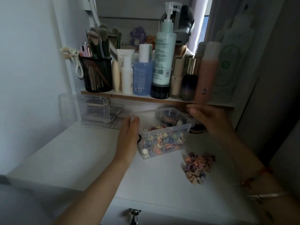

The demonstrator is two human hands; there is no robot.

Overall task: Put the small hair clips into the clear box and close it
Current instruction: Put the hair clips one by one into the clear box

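Note:
A clear plastic box (164,144) stands open on the white tabletop, part full of small coloured hair clips. My left hand (129,135) grips its left side at the rim. My right hand (209,119) sits behind and to the right of the box, fingers near its back right corner; whether it touches the box or holds anything is hidden. A loose pile of small hair clips (197,167) lies on the table to the right of the box, under my right forearm. I cannot make out the box's lid.
A shelf (146,99) just above the box carries bottles, tubes and a black mesh cup of brushes (97,73). A second clear organiser (90,111) stands at back left. Dark round jars (196,128) sit behind the box. A drawer handle (134,215) shows at the front edge.

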